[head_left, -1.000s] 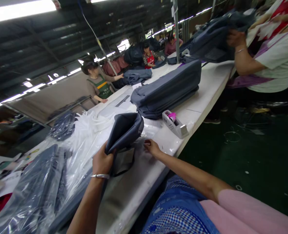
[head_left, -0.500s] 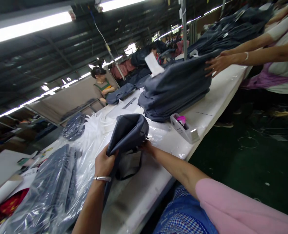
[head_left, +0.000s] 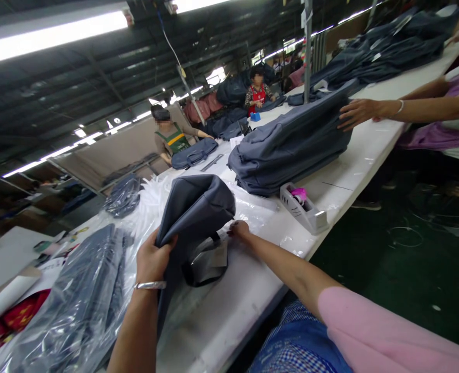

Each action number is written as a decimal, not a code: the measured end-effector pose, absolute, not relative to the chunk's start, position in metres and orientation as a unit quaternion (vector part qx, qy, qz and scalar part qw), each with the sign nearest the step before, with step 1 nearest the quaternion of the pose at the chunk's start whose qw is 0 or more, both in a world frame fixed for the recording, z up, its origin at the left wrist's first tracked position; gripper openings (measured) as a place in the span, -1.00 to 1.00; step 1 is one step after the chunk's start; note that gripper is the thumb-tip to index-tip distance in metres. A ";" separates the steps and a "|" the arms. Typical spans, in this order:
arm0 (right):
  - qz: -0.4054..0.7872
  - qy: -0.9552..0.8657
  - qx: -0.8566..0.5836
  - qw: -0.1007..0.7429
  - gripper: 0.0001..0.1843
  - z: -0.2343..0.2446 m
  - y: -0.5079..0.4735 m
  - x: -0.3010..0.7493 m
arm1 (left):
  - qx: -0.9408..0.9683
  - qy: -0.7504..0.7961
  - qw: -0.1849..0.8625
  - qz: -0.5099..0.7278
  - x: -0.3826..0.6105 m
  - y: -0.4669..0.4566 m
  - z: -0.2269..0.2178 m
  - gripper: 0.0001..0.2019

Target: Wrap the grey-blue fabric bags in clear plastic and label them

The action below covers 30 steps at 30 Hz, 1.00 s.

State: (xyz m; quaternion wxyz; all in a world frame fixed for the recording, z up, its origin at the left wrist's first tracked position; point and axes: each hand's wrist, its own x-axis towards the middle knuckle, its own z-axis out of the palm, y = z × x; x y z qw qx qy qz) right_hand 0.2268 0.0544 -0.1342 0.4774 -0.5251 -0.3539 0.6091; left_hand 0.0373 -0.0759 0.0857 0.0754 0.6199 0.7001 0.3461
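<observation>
My left hand (head_left: 155, 259), with a bracelet at the wrist, is closed round the edge of a dark grey-blue bag (head_left: 204, 202) and holds it up off the table, its top folded over. My right hand (head_left: 238, 229) is beside the bag's lower right corner with curled fingers; I cannot make out what is in them. Below the bag, between my hands, hangs a black strap (head_left: 202, 282) with a clear plastic piece and a pale tag.
A pile of dark bags (head_left: 291, 140) stands ahead, with a co-worker's hand (head_left: 359, 113) on its right end. A grey plastic holder (head_left: 303, 210) sits near the table edge. Plastic-wrapped bags (head_left: 82, 280) lie at left; white strips (head_left: 154, 199) lie behind. Two people work at the far side.
My left hand has moved slightly left with the bag, which stands more opened out. My right hand now shows more clearly at its corner. A white paper has gone from the pile's top.
</observation>
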 end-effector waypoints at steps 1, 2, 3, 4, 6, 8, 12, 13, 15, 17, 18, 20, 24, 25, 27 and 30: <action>0.617 -0.356 -0.530 0.461 -0.63 -0.135 0.054 0.228 | 0.616 0.702 0.065 0.351 0.034 -0.075 0.086 -0.59; 0.622 -0.359 -0.535 0.444 -0.63 -0.136 0.054 0.230 | 0.612 0.705 0.053 0.354 0.031 -0.074 0.085 -0.59; 0.625 -0.364 -0.539 0.431 -0.64 -0.136 0.053 0.231 | 0.607 0.708 0.043 0.357 0.029 -0.072 0.084 -0.58; 0.626 -0.370 -0.541 0.424 -0.64 -0.137 0.052 0.232 | 0.603 0.711 0.036 0.361 0.028 -0.071 0.083 -0.57; 0.624 -0.383 -0.541 0.414 -0.64 -0.137 0.047 0.235 | 0.593 0.712 0.029 0.373 0.028 -0.070 0.079 -0.55; 0.622 -0.398 -0.539 0.405 -0.65 -0.136 0.041 0.238 | 0.587 0.712 0.025 0.384 0.031 -0.069 0.075 -0.54; 0.632 -0.418 -0.525 0.388 -0.74 -0.133 0.022 0.245 | 0.586 0.714 0.012 0.383 0.043 -0.068 0.071 -0.55; 0.636 -0.419 -0.519 0.388 -0.77 -0.132 0.014 0.246 | 0.587 0.715 0.009 0.379 0.046 -0.068 0.071 -0.55; 0.645 -0.417 -0.505 0.395 -0.80 -0.131 -0.005 0.249 | 0.587 0.717 0.006 0.376 0.052 -0.068 0.071 -0.56; 0.656 -0.411 -0.483 0.409 -0.82 -0.131 -0.029 0.253 | 0.588 0.715 0.002 0.379 0.058 -0.071 0.066 -0.55; 0.662 -0.408 -0.470 0.418 -0.81 -0.132 -0.042 0.256 | 0.590 0.712 -0.001 0.380 0.061 -0.073 0.061 -0.54; 0.669 -0.400 -0.451 0.435 -0.78 -0.135 -0.064 0.267 | 0.603 0.704 -0.003 0.375 0.069 -0.082 0.046 -0.49; 0.632 -0.369 -0.468 0.495 -0.48 -0.143 -0.079 0.302 | 0.644 0.673 0.017 0.363 0.088 -0.111 0.001 -0.35; 0.611 -0.361 -0.477 0.519 -0.36 -0.143 -0.075 0.311 | 0.652 0.663 0.023 0.367 0.093 -0.118 -0.009 -0.31; 0.567 -0.353 -0.487 0.562 -0.20 -0.140 -0.061 0.326 | 0.665 0.646 0.026 0.373 0.099 -0.131 -0.028 -0.24; 0.532 -0.369 -0.480 0.592 -0.14 -0.129 -0.030 0.340 | 0.680 0.635 0.024 0.366 0.103 -0.143 -0.047 -0.12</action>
